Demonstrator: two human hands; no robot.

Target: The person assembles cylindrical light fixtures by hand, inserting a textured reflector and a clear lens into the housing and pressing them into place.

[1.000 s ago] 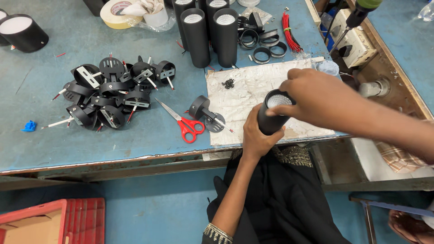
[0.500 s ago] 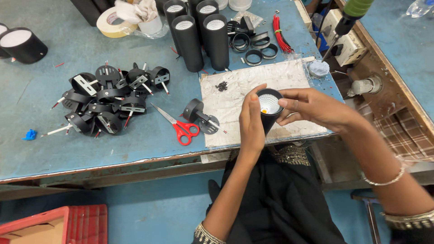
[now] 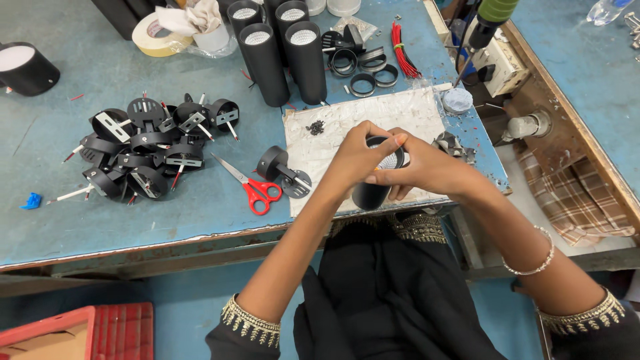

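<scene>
Tube: a black round tube stands nearly upright, long axis vertical, open mouth facing up; inside the mouth shows a pale dotted disc. It is held over the near edge of the white mat.
Left hand: the left hand wraps the tube's left side, fingers curled over its rim.
Right hand: the right hand closes on the tube's right side, fingertips at the mouth; both hands meet on the tube.
Mat: flat, pale, scuffed sheet lying on the blue table; a small heap of dark screws sits on its far left part.
Left of mat: a black bracket part overlaps its left edge; red-handled scissors lie just beyond, then a pile of black brackets with metal strips.
Behind mat: tall matt black tubes stand upright, mouths up; black rings and a bundle of red wires lie to their right.
Far left of mat: a roll of cream tape.
</scene>
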